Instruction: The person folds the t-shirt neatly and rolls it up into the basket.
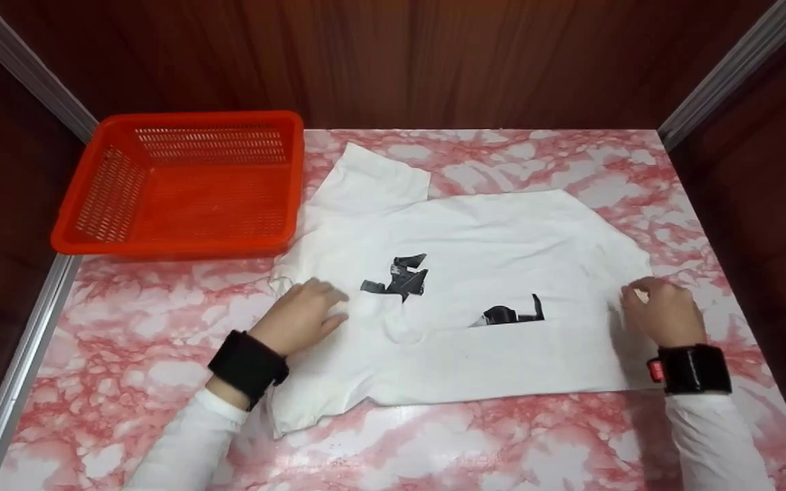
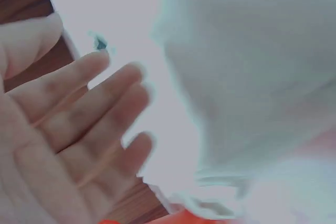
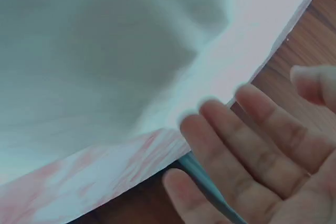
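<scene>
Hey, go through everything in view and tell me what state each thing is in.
White shirt: spread out, near side folded over, covering part of the print, slightly wrinkled.
Red basket: upright, open top facing up.
Left hand: fingers relaxed, holding nothing.
Right hand: fingers relaxed, holding nothing.
Black wristbands: fastened round both wrists.

- Cannot see the rest of the black print (image 1: pixel 408 278) under the white shirt's fold (image 1: pixel 502 361).
- Cannot read the red tag (image 1: pixel 656 370).
- Lose both forearm sleeves (image 1: pixel 185 443) at the head view's bottom edge.
- Catch the left hand (image 2: pixel 63 135) with blurred fingertips.
</scene>
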Available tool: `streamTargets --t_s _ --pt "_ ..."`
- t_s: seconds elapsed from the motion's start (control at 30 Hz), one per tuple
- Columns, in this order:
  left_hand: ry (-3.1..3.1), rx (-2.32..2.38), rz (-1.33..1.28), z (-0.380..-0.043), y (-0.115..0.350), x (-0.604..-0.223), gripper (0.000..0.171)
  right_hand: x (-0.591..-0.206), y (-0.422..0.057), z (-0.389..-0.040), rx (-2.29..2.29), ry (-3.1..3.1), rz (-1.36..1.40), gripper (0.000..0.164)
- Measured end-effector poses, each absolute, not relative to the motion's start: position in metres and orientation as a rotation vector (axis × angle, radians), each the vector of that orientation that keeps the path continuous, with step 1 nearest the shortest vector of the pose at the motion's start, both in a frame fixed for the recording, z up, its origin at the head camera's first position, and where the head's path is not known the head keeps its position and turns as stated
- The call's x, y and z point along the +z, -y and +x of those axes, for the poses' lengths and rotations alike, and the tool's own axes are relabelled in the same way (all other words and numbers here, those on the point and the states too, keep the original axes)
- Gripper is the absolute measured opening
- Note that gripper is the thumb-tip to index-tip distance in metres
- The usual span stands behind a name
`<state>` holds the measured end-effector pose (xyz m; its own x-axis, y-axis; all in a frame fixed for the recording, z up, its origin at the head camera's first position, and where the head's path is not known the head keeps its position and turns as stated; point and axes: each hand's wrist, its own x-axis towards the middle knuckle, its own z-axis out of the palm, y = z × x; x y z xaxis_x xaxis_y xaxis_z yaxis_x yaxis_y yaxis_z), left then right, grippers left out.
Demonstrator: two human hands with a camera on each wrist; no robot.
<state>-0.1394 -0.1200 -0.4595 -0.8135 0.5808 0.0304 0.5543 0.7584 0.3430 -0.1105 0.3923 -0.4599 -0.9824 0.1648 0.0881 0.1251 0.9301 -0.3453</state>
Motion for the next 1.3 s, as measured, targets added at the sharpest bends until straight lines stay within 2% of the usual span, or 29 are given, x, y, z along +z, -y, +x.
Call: streamTargets --t_s 0.13,0.3,0.5,0.77,0.93,1.1,1.2,1.3 --pt "-3.035 0.533 0.850 -0.183 0.091 -0.454 0.030 -0.465 -0.385 -0.151 0.579 2.925 -0.179 0.032" --pt "-3.190 0.641 0.670 -0.232 0.063 -0.467 0.029 -0.480 -0.379 -0.198 0.644 2.858 -0.106 0.033" --pt "-3.240 0.592 0.375 -0.275 0.059 -0.491 0.038 -0.491 -0.379 -0.229 0.700 2.822 -0.136 0.033" --pt "-3.141 0.433 0.002 -0.295 0.077 -0.504 0.057 -0.498 -0.379 -0.236 0.677 2.910 -0.241 0.036" --pt "-2.935 0.520 -0.091 -0.302 0.079 -0.505 0.080 -0.503 -0.381 -0.240 0.662 2.978 -0.067 0.042" --pt "-2.845 0.635 -0.129 -0.315 0.075 -0.503 0.097 -0.503 -0.383 -0.244 0.694 2.991 -0.086 0.050" --pt "-2.863 0.730 -0.146 -0.324 0.072 -0.500 0.097 -0.502 -0.383 -0.249 0.711 2.986 -0.130 0.055" --pt "-2.924 0.887 -0.205 -0.332 0.067 -0.495 0.086 -0.499 -0.381 -0.255 0.700 2.972 -0.141 0.053"
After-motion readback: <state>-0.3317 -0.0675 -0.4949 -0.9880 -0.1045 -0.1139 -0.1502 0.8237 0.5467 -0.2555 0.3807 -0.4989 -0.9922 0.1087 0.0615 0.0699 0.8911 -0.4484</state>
